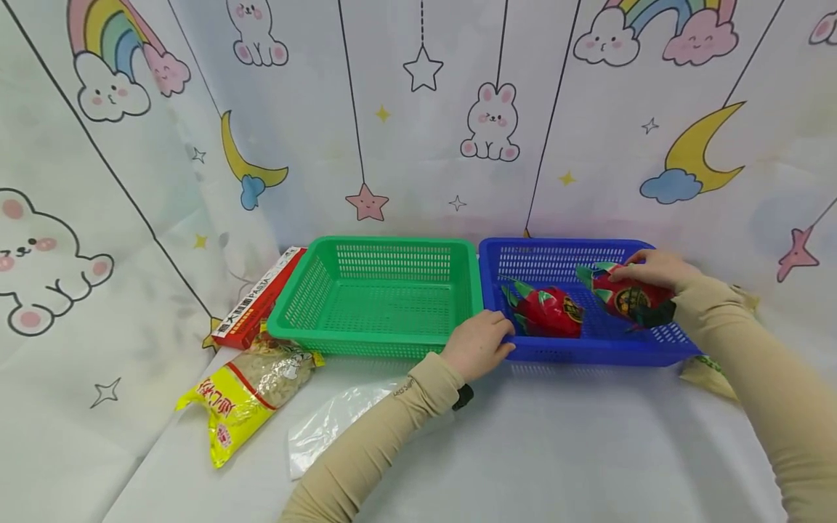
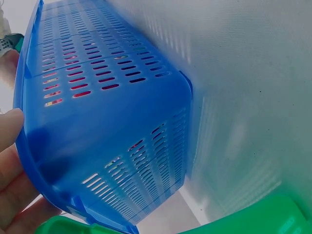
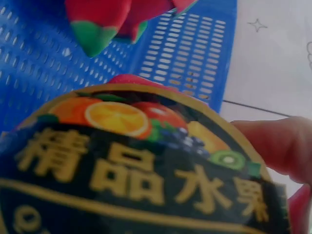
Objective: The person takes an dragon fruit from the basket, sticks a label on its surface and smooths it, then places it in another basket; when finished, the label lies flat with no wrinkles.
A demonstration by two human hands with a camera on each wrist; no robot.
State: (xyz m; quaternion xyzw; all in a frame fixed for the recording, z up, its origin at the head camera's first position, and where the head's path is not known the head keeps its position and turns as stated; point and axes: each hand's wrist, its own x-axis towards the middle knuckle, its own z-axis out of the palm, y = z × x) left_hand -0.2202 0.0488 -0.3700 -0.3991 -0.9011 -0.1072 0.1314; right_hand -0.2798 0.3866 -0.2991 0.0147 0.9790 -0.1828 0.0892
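In the head view, my right hand (image 1: 657,270) grips a red dragon fruit (image 1: 633,298) with green-tipped scales, over the right part of the blue basket (image 1: 588,354). Its round dark label (image 3: 146,165), printed with fruit and gold characters, fills much of the right wrist view. A second dragon fruit (image 1: 549,312) lies inside the basket, left of the held one. At the basket's front left corner, my left hand (image 1: 477,344) holds the rim. The left wrist view shows that thumb (image 2: 9,127) at the blue edge, with the other fingers bent beside it.
A green basket (image 1: 375,343) stands directly left of the blue one. Farther left are a red pasta box (image 1: 258,301) and a yellow food bag (image 1: 251,392). Clear plastic (image 1: 346,410) lies in front. Another bag (image 1: 709,374) shows beyond the blue basket's right end.
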